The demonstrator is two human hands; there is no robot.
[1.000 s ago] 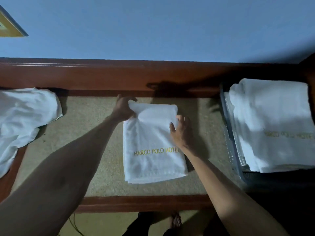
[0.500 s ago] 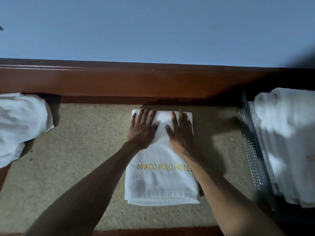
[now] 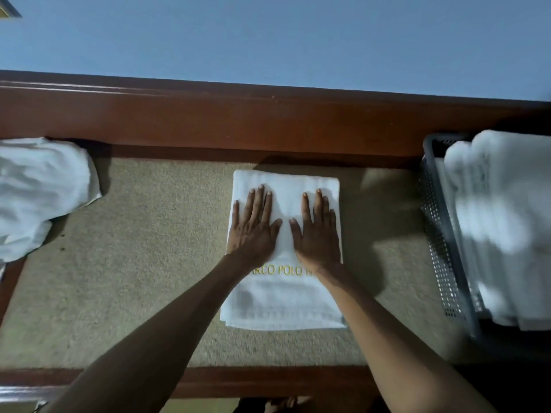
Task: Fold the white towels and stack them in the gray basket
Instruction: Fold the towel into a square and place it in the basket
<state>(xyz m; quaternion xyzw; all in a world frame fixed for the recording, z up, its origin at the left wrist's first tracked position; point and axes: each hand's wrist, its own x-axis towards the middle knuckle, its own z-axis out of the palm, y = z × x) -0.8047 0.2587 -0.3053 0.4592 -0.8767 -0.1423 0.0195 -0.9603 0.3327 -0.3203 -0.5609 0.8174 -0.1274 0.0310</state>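
A folded white towel (image 3: 283, 302) with gold lettering lies flat in the middle of the beige surface. My left hand (image 3: 253, 228) and my right hand (image 3: 317, 231) lie side by side on its far half, palms down, fingers straight, pressing it flat. At the right stands the gray perforated basket (image 3: 441, 248), holding a stack of folded white towels (image 3: 507, 228) that rises above its rim. A heap of unfolded white towels (image 3: 38, 192) sits at the far left.
The beige surface (image 3: 143, 263) is framed by a red-brown wooden ledge (image 3: 208, 117) at the back and a wooden edge (image 3: 268, 383) at the front. A blue wall rises behind. Bare beige area lies between the towel and the basket.
My hands went from gripping the towel's far corners to lying flat on it. Since half a second ago they have slid a little toward me along the towel.
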